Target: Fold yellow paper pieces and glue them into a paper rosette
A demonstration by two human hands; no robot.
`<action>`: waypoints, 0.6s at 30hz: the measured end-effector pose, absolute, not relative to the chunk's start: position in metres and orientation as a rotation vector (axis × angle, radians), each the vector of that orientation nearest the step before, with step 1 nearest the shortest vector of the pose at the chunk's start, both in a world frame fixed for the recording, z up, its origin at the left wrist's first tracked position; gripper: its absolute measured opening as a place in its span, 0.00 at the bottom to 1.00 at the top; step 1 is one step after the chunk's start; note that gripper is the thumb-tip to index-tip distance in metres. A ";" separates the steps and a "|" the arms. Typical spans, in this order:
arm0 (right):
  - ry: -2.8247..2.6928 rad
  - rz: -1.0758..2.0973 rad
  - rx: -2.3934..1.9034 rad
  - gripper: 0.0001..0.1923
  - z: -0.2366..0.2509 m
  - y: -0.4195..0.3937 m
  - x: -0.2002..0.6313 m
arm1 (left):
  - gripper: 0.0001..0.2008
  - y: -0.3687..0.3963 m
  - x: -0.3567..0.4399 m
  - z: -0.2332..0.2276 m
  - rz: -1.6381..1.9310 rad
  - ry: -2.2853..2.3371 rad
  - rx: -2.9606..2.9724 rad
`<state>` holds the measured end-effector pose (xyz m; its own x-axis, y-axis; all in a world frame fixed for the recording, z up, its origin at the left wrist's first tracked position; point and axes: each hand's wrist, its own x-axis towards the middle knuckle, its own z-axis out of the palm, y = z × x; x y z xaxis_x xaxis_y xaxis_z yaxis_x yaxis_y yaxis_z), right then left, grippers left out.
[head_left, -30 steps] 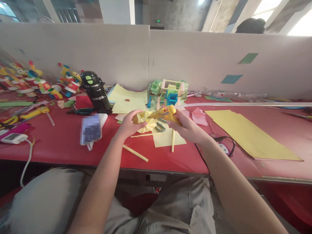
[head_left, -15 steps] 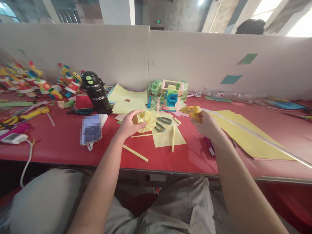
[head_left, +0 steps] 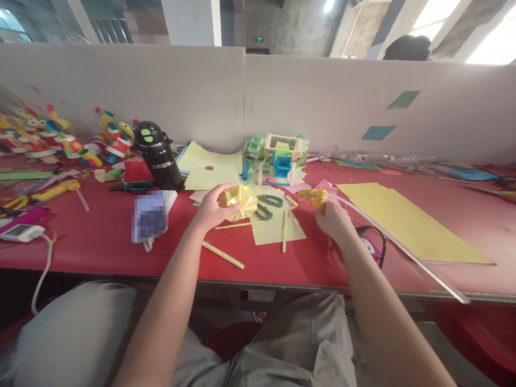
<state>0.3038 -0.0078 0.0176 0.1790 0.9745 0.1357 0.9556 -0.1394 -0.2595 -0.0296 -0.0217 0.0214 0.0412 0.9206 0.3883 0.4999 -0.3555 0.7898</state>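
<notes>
My left hand (head_left: 209, 208) holds a crumpled, folded yellow paper piece (head_left: 241, 199) just above the red table (head_left: 100, 236). My right hand (head_left: 334, 219) grips a yellow hot glue gun (head_left: 313, 195) over the table, right of the paper piece. A long clear glue stick (head_left: 403, 250) juts from the gun's back toward the lower right. Green-handled scissors (head_left: 268, 203) lie on a yellow paper sheet (head_left: 278, 228) between my hands, with thin yellow paper rods (head_left: 284, 231) beside them.
A green, blue and pink paper structure (head_left: 278, 159) stands behind the scissors. A black bottle (head_left: 158, 156) and colourful paper toys (head_left: 60, 141) sit at left. A large yellow sheet (head_left: 407, 220) lies right. A black cable (head_left: 374, 236) runs near my right wrist. White partition behind.
My right hand pulled the glue gun away from the yellow paper piece to the right, then lowered it slightly; the clear stick swung toward the lower right. My left hand stayed put.
</notes>
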 end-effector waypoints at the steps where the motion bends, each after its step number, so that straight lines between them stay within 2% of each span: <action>1: -1.867 0.088 -2.177 0.15 0.019 -0.015 0.304 | 0.27 -0.022 -0.030 0.022 1.266 1.428 1.884; 5: -1.913 0.100 -2.098 0.16 0.022 -0.049 0.304 | 0.27 -0.021 -0.030 0.020 1.285 1.420 1.874; 9: -1.966 0.293 -1.653 0.14 0.027 -0.068 0.285 | 0.27 -0.021 -0.029 0.018 1.288 1.389 1.878; 13: -1.976 0.522 -1.239 0.14 0.035 -0.048 0.245 | 0.27 -0.020 -0.029 0.018 1.315 1.381 1.875; 18: -1.998 0.489 -1.026 0.15 0.038 -0.009 0.201 | 0.24 -0.019 -0.028 0.018 1.372 1.340 1.883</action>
<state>0.2013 -0.0087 0.0384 -0.3336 0.8050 0.4906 0.4875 0.5928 -0.6411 -0.0281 -0.0195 0.0183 0.0329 0.8871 0.4603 0.4392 -0.4266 0.7906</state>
